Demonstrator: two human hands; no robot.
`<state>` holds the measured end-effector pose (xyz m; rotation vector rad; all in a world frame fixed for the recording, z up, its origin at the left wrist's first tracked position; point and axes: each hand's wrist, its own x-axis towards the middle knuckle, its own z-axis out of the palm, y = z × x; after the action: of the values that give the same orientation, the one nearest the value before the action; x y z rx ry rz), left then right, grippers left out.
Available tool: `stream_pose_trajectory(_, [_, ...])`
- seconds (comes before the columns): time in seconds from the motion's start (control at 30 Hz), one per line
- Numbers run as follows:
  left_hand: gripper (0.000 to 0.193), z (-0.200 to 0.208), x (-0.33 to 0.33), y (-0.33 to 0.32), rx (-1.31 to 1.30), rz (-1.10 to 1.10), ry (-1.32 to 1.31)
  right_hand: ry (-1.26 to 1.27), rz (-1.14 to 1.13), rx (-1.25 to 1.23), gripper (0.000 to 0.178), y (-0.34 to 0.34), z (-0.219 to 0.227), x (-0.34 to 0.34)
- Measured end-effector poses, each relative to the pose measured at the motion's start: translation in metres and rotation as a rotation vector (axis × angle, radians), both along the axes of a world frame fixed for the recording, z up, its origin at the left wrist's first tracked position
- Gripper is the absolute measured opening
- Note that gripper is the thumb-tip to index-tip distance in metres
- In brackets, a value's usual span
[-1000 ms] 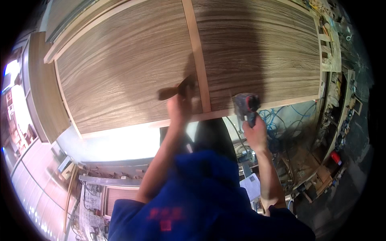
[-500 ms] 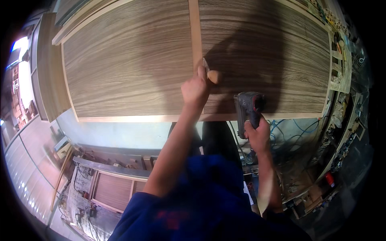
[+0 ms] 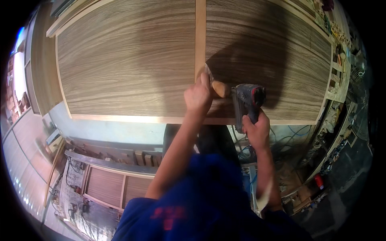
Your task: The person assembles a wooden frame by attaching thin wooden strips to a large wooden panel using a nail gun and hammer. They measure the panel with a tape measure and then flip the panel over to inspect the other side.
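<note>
A large wood-grain panel (image 3: pixel 128 64) framed in pale strips lies in front of me, with a pale centre strip (image 3: pixel 200 32) across it. My left hand (image 3: pixel 198 96) is closed around a wooden-handled tool (image 3: pixel 220 89) with a thin metal blade; its blade tip meets the right edge of the centre strip, and the fingers hide part of it. My right hand (image 3: pixel 257 128) grips a dark nail gun (image 3: pixel 246 96) by its handle, over the near edge of the panel. The gun's head is close beside the wooden handle. Shadow darkens the panel's right half.
Below left, a smaller framed panel (image 3: pixel 103 186) lies on a cluttered bench. Blue hoses (image 3: pixel 297 130) hang beyond my right forearm. Tools and offcuts crowd the right side, with a red object (image 3: pixel 319 181) lower down. A long board (image 3: pixel 46 68) stands at the left.
The nail gun has moved left, closer to the wooden-handled tool. The tool's handle has swung slightly toward me, while its blade stays at the centre strip. The whole view has shifted a little.
</note>
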<state>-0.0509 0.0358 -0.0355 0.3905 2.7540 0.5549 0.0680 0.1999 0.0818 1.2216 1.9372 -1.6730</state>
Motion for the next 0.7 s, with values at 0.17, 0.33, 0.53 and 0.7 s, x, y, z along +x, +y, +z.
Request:
stream_pose_trajectory(0.17, [0.019,-0.002,-0.003,-0.008,0.142,0.099,-0.081,0.016,-0.02,0.012,0.013,-0.004,0.005,-0.011])
stream_pose_trajectory(0.33, [0.019,-0.002,-0.003,0.0,-0.016,-0.044,-0.089,-0.02,0.054,0.027,0.027,0.002,0.008,-0.019])
stream_pose_trajectory(0.53, [0.025,-0.028,-0.006,-0.018,0.509,0.167,-0.02,0.003,0.119,0.093,0.024,0.003,0.002,-0.035])
stream_pose_trajectory(0.7, [0.049,-0.001,-0.018,-0.006,-0.067,-0.095,-0.263,-0.052,0.106,0.043,0.024,0.005,0.006,-0.059])
